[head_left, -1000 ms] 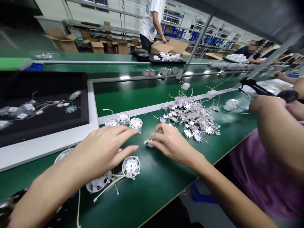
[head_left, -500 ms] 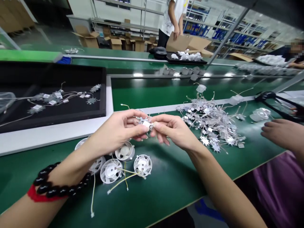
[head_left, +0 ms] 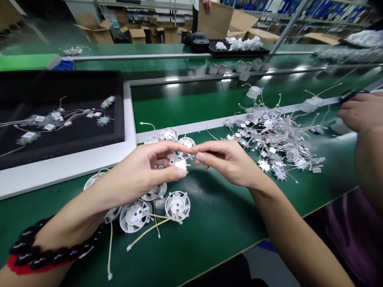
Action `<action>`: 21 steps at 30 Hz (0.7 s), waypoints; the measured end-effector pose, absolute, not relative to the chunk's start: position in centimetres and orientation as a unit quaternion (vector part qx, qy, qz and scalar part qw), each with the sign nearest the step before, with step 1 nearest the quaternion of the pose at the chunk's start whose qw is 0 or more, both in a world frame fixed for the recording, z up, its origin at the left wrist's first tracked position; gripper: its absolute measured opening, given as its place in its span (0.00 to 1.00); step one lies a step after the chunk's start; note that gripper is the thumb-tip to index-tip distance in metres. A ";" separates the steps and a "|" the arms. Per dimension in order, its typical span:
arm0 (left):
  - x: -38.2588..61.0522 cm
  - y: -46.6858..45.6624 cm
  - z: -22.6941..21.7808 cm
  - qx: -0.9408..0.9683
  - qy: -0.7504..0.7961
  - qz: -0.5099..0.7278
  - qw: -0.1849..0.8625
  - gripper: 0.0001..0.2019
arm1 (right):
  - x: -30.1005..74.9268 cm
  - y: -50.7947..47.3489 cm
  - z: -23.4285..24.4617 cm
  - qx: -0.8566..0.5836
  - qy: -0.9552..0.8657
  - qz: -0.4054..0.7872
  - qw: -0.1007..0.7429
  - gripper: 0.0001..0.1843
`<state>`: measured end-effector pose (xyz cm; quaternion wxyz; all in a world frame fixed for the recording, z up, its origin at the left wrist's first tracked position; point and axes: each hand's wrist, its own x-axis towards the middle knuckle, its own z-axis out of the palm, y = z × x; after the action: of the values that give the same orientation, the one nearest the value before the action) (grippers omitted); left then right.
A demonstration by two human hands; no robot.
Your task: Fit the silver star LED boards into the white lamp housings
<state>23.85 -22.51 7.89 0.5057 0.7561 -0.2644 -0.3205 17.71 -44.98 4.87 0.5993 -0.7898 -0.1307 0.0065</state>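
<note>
Left of the left hand (head_left: 158,164), the black tray (head_left: 118,107) holds star-shaped boards with leads. White wheel-like housings (head_left: 177,203) lie beyond and nearer than its fingers. The left hand pinches a star-shaped part (head_left: 172,160), its white block (head_left: 181,164) against the thumb tip. Support the part without bending its points. To its right, the right hand (head_left: 226,160) appears to pinch the part's thin lead (head_left: 189,156) between thumb and forefinger; the forefinger tips meet. Handle the lead gently, avoiding strain where it joins. Right of the right hand, keep the tangled pile (head_left: 278,137) clear of the lead.
</note>
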 end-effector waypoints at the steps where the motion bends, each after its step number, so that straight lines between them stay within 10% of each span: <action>1: 23.9 -22.5 7.9 0.762 -0.261 -0.311 0.505 0.21 | 17.7 -45.2 4.9 -0.801 -0.140 0.019 0.582 0.12; 21: 24.0 -22.2 8.4 0.754 -0.296 -0.355 0.467 0.13 | 17.6 -44.4 4.5 -0.664 -0.151 0.173 0.711 0.07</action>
<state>23.98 -22.21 8.44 0.4671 0.7538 -0.2957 -0.3552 17.62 -44.42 4.54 0.7112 -0.6645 -0.1507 0.1729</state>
